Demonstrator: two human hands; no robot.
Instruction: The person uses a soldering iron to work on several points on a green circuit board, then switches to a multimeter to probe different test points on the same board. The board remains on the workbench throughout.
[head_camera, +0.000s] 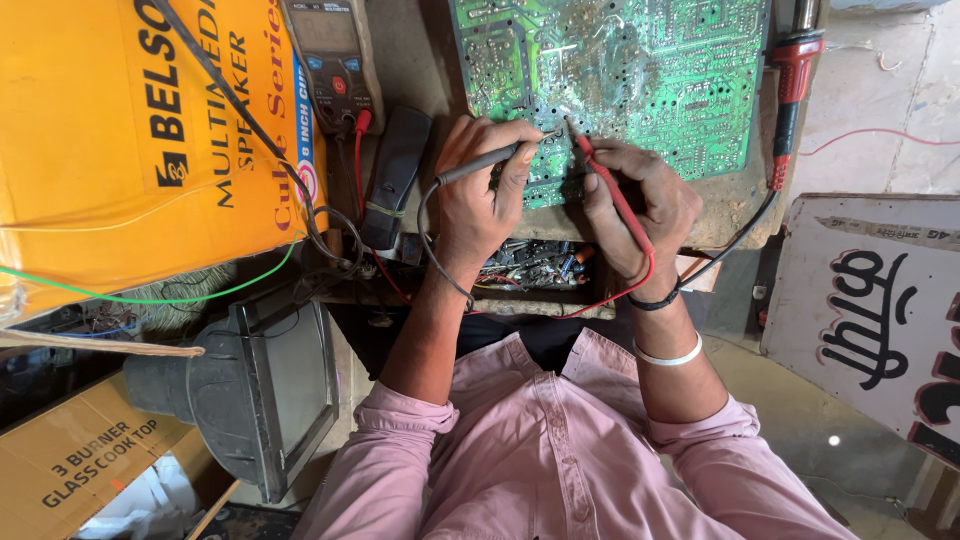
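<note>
Both hands are pinching thin test probes like pencils. The left hand (478, 200) is closing its fingers around a black probe (490, 160), and the tip of that probe is touching the green circuit board (650, 80). The right hand (640, 205) is gripping a red probe (610, 190) the same way, and its tip is touching the board just beside the black tip. The board is lying flat on the far side of the bench, with its shiny solder side facing up. A black wire and a red wire are running from the probes to a multimeter (335, 65), which is sitting to the left of the board. A red-handled soldering iron (790, 90) is resting at the right edge of the board. A big orange cardboard box (130, 140) is standing at the far left. A small grey television (250, 390) is sitting near, down on the left. The person is wearing a pink shirt (540, 450) with rolled sleeves
</note>
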